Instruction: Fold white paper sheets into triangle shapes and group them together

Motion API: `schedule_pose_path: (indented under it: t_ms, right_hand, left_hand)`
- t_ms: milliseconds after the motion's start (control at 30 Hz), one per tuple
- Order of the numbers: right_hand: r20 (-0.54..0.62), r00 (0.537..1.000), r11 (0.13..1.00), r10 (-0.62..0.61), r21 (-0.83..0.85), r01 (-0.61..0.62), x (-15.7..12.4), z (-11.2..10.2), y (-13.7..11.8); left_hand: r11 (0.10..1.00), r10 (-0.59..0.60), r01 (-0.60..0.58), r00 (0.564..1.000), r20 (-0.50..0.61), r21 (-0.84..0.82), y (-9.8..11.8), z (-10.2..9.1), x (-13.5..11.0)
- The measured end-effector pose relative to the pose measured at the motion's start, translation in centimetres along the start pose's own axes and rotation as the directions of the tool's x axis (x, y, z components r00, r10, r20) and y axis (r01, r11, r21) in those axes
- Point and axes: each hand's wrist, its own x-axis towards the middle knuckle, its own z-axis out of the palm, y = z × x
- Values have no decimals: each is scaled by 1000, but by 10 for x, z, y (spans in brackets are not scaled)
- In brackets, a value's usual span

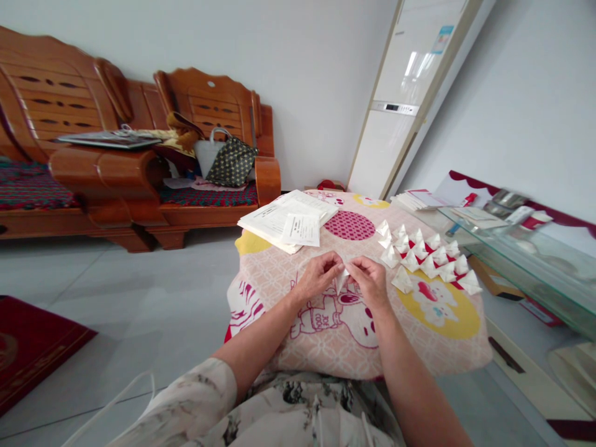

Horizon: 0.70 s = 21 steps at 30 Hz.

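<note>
A small piece of folded white paper (342, 282) is pinched between my two hands, its pointed end hanging down. My left hand (323, 273) grips its left side with thumb and fingertips. On the other side, my right hand (369, 277) closes on the paper in the same way. Both hands are over the pink patterned tablecloth (288, 273). Right of my right hand stand rows of folded white paper pieces (420, 248), with red showing between them; one folded piece (402, 280) sits nearest that hand. Beyond my left hand lies a stack of printed paper sheets (270, 217).
A glass-topped table (526, 261) on the right carries a metal bowl, papers and other items. Behind the cloth stands a tall white cabinet-like appliance (384, 136). Wooden seats (205, 105) with bags line the left wall. A red box or bag (37, 347) lies on the floor.
</note>
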Motion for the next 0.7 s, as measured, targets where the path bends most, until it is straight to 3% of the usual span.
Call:
schedule_pose_path:
  t_ms: [200,400,567,700]
  right_hand:
    - [-11,1000,1000,18,2,-18,0,-1,3]
    - [75,992,990,99,95,-106,0,-4,3]
    - [1,982,923,188,341,-177,3,-11,8]
    - [-40,959,831,282,510,-223,6,-19,13]
  left_hand:
    - [998,35,-35,999,16,60,2,0,1]
    - [1000,2,-2,1000,-7,24,3,0,-1]
    - [998,-17,16,1000,26,62,3,-8,2]
    - [997,32,-32,999,4,75,-1,-13,5]
